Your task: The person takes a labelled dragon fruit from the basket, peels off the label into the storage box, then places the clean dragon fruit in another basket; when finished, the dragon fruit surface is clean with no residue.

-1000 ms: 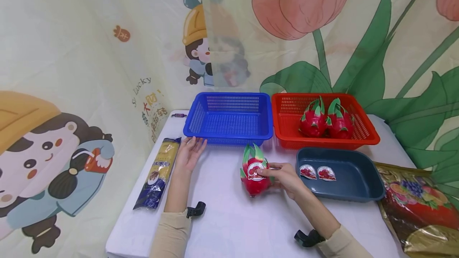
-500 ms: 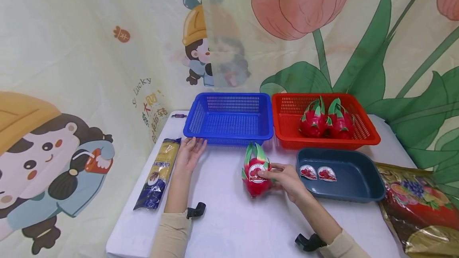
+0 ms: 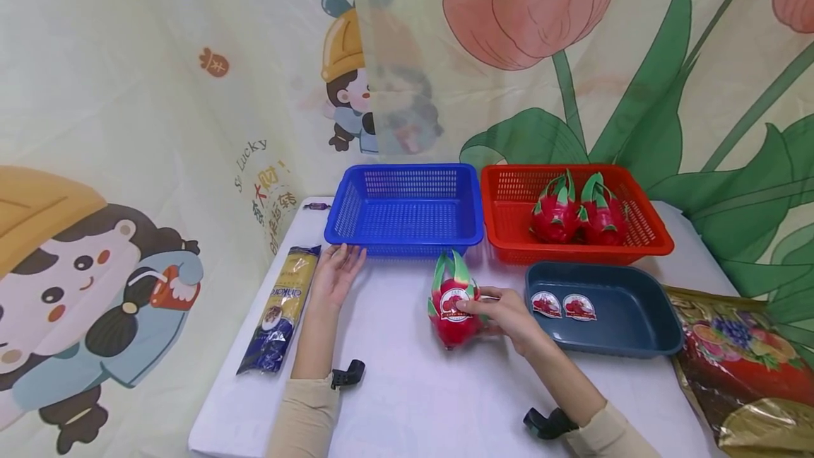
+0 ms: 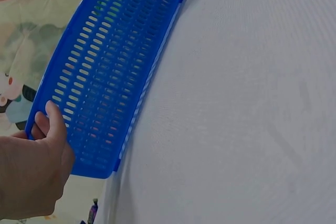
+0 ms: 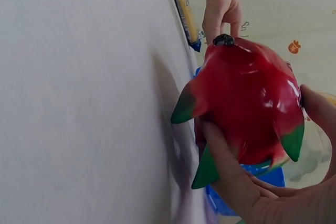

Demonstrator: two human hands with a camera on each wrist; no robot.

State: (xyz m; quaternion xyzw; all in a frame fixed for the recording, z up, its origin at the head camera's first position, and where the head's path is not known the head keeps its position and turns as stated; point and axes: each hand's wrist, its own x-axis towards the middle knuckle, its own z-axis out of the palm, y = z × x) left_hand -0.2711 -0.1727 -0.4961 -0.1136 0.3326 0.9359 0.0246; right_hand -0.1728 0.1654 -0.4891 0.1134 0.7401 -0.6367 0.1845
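Observation:
A red dragon fruit with green-tipped leaves (image 3: 451, 331) stands out over the middle of the white table, leaves pointing away from me. My right hand (image 3: 509, 318) holds it from the right side, with the thumb on a round white sticker (image 3: 453, 297) on its skin. Fingers and thumb spread around the glossy fruit (image 5: 247, 103) in the right wrist view. My left hand (image 3: 335, 278) lies palm up at the near left corner of the blue basket (image 3: 407, 237), fingers loosely bent, fingertips right at the rim (image 4: 47, 72).
Two more dragon fruits (image 3: 555, 221) lie in a red basket (image 3: 509, 249). Two round stickers (image 3: 579, 308) sit in a dark blue tray (image 3: 626, 345). A pasta packet (image 3: 280, 309) lies at left, a wrapped candy (image 3: 316, 206) behind it, a printed foil bag (image 3: 738, 366) at right.
The dragon fruit and right hand shift very slightly, staying in the same place with the thumb on the sticker. The left hand stays at the blue basket's corner.

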